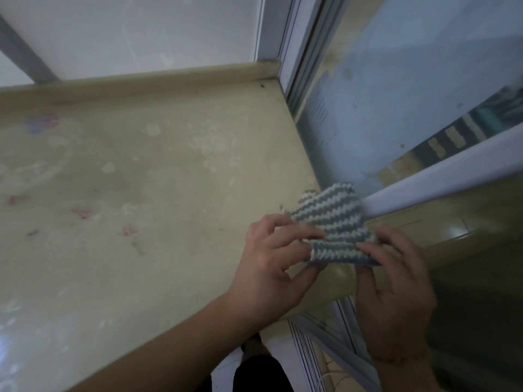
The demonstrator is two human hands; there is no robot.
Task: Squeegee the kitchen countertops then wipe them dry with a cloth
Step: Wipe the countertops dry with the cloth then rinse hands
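A small cloth [332, 222] with blue and white stripes hangs just above the right front corner of the beige countertop [147, 193]. My left hand [271, 267] pinches its left edge between thumb and fingers. My right hand [396, 284] grips its lower right edge, thumb on top. The cloth's far corner touches a white bar [441, 176] of the glass door. The countertop carries pale smears and faint pink marks. No squeegee is in view.
A raised beige backsplash strip [158, 77] runs along the back under a white wall [141, 32]. A sliding glass door with a metal frame [305, 80] borders the counter on the right. Floor and door tracks [308, 352] lie below the front edge.
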